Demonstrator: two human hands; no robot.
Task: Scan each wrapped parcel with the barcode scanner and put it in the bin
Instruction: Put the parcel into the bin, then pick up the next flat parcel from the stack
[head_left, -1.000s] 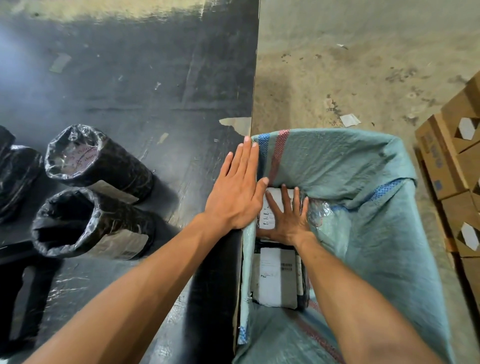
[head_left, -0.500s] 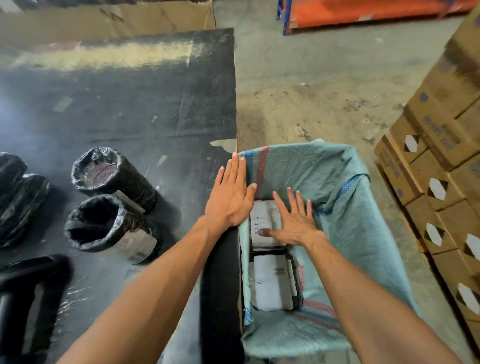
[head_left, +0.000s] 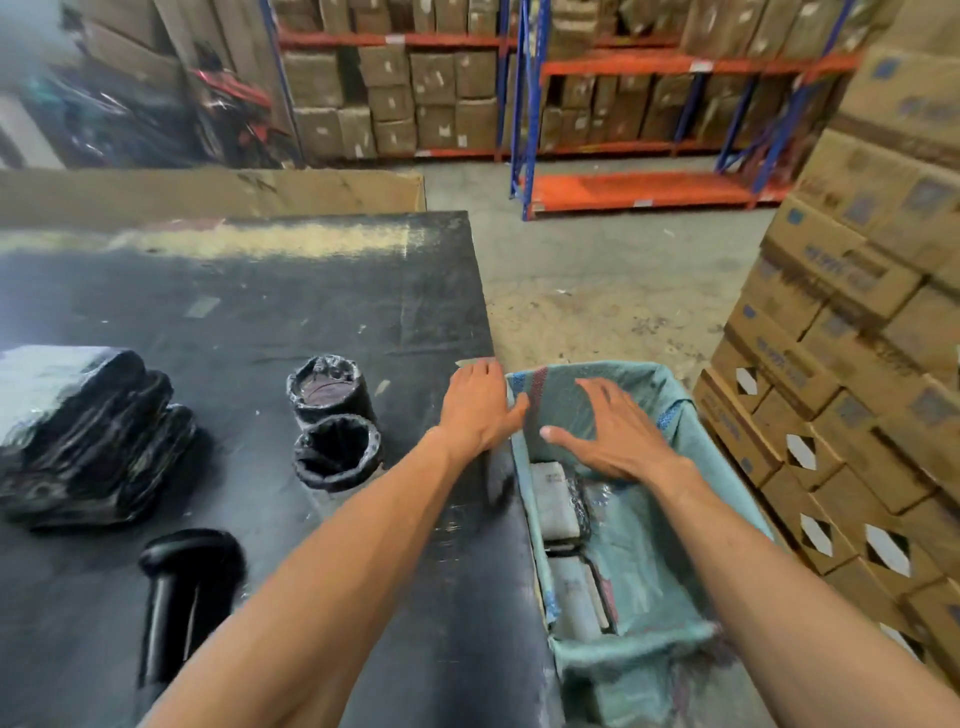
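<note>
My left hand (head_left: 478, 405) lies flat with straight fingers on the black table's right edge, touching the rim of the green woven bin (head_left: 654, 525). Above the bin's open mouth hovers my right hand (head_left: 608, 436), fingers spread and holding nothing. Inside the bin lie labelled wrapped parcels (head_left: 556, 499), one behind another. Two black-wrapped cylindrical parcels (head_left: 335, 421) stand on the table left of my left hand. A pile of flat black-wrapped parcels (head_left: 88, 436) sits at the far left. The black barcode scanner (head_left: 182, 592) stands near the table's front edge.
Stacked cardboard boxes (head_left: 841, 374) rise close to the right of the bin. Blue and orange shelving (head_left: 623, 130) full of boxes lines the back. A cardboard sheet (head_left: 218, 192) stands behind the black table (head_left: 260, 306). Concrete floor lies beyond the bin.
My right hand has lifted off the parcel in the bin and now hovers above it. The view has tilted up, showing the shelves. My left hand stays at the table edge.
</note>
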